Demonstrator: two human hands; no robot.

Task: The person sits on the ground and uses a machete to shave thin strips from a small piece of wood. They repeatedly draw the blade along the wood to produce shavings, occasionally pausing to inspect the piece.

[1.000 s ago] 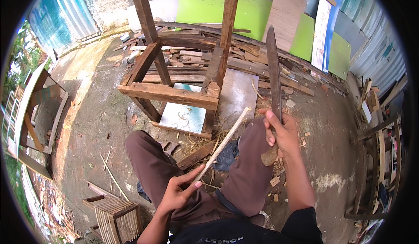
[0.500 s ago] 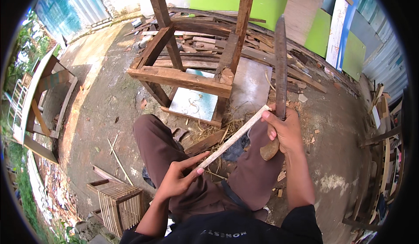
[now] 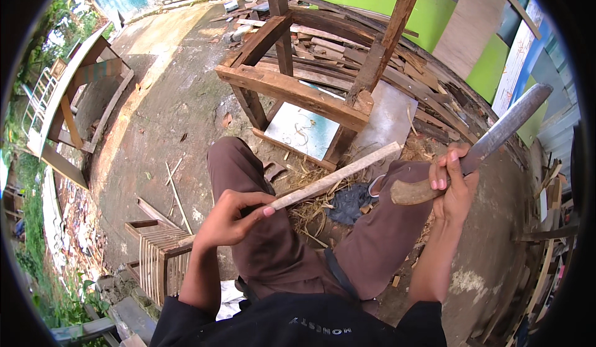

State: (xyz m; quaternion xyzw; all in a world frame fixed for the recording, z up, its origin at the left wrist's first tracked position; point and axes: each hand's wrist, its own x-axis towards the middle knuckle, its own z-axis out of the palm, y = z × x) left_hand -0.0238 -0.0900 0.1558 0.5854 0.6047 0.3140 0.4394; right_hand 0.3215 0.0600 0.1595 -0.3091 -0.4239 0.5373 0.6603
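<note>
A pale wooden strip (image 3: pixel 338 174) slants up and to the right over my lap, and my left hand (image 3: pixel 239 218) pinches its near end between thumb and fingers. Its far end is free in the air. Off to the right, my right hand (image 3: pixel 456 182) is closed round a machete (image 3: pixel 496 137), near where the curved wooden handle meets the blade. The blade points up and right, away from the strip. Beyond my knees stands a rough wooden frame (image 3: pixel 292 92) with upright posts.
Shavings (image 3: pixel 313 216) and a dark plastic bag (image 3: pixel 349 204) lie between my legs. A small slatted wooden crate (image 3: pixel 158 254) is at the lower left. Stacked scrap boards (image 3: pixel 428 105) lie behind the frame, and a wooden table-like piece (image 3: pixel 77 108) stands far left.
My right hand has let go of the strip's far end and moved right with the machete, whose blade has tipped from upright to slanting right. My left hand still holds the strip.
</note>
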